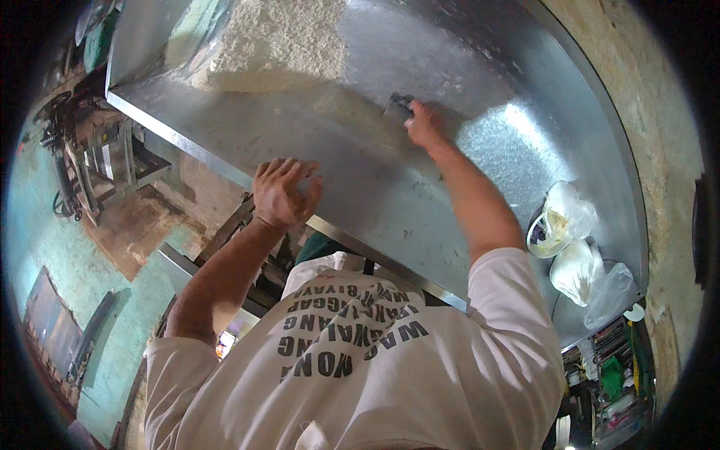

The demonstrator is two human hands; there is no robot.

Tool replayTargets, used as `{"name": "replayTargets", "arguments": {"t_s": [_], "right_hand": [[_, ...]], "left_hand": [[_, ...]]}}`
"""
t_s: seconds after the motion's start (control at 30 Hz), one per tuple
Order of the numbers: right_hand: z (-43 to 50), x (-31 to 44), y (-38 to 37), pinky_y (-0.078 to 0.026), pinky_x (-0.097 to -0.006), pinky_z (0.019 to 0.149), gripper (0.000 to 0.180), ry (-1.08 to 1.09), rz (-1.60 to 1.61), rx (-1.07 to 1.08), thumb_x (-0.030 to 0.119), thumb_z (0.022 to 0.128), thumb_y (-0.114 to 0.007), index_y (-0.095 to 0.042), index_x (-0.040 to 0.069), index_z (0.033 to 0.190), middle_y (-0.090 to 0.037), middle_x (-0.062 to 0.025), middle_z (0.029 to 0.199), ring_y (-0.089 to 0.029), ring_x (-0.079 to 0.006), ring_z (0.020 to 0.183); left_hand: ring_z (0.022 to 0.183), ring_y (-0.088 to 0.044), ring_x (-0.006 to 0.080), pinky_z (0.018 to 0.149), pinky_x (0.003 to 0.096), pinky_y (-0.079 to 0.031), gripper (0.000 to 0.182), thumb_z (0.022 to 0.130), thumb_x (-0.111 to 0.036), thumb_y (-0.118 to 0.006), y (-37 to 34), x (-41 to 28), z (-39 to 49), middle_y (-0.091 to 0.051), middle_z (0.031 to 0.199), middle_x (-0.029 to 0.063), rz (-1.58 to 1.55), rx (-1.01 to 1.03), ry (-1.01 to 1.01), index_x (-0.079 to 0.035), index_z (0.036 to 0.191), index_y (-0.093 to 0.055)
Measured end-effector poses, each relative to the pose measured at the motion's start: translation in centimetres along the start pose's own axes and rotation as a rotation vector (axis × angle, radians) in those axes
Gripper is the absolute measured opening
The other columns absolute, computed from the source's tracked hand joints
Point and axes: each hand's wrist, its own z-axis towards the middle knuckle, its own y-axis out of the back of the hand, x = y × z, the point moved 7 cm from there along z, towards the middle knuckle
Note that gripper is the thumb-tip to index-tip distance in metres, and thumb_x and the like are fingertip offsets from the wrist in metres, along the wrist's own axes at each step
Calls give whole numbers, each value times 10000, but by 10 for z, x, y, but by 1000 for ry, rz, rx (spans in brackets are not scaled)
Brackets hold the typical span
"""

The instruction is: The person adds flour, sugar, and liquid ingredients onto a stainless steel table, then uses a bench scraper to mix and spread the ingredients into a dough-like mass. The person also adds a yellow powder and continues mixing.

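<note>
A broad sheet-metal table (pixel 360 197) with raised sides spreads out before me. My right hand (pixel 426 125) reaches over its middle and grips a small scraper (pixel 400 102) with a dark handle, held low at the metal surface. The blade is blurred, so its shape is hard to make out. At the table's front edge is my left hand (pixel 286 191), its fingers apart and nothing in them. I cannot tell whether it rests on the metal. A heap of pale, crumbly flour-like material (pixel 275 50) lies at the far side, left of the scraper.
Knotted plastic bags (pixel 576 273) and a white-rimmed tub (pixel 548 242) stand at the table's right end. Below them is a cluttered shelf (pixel 613 371). A machine with a wheel (pixel 73 163) stands on the left. A whitish sheet or bag (pixel 194 34) lies beside the heap.
</note>
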Motion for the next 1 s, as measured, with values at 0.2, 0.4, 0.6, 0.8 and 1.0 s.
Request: {"name": "replayTargets", "arguments": {"t_s": [0.2,0.4,0.6,0.8,1.0], "right_hand": [[-19,-18,-72,-505,-419,918,472,58,217,578,190,790,-732,-596,55,1221,-681,-131,1054,-631,-286,999],[-76,-47,2,-500,-442,904,443,-260,413,479,172,843,-700,-572,45,1248,-671,-128,1103,-628,-301,1000],[-56,-56,109,-502,-516,904,355,-226,-217,-230,171,862,-679,-572,65,1184,-652,-223,1196,-622,-427,1085],[0,-4,10,-517,-515,887,449,-119,-54,-147,208,825,-729,-565,94,1227,-685,-222,1095,-645,-449,1044],[-22,51,-43,-521,-494,876,455,-190,12,297,201,800,-751,-580,78,1203,-678,-242,1076,-652,-433,1034]], "left_hand": [[850,-651,275,817,399,-467,212,784,-197,-674,1,-4,2,-690,877,28,5,-30,-30,-138,985,-707],[836,-651,268,801,390,-468,204,780,-190,-678,-1,-2,0,-688,872,27,29,-28,-31,-142,976,-705],[824,-649,259,778,386,-460,198,775,-168,-682,-1,-1,-2,-683,864,20,16,-33,-21,-157,971,-707],[839,-654,259,779,397,-458,198,778,-173,-688,-2,-2,1,-689,868,13,44,-3,-19,-153,974,-708],[874,-660,254,804,401,-458,213,785,-199,-688,-4,3,-2,-701,893,11,23,-13,0,-156,992,-713]]}}
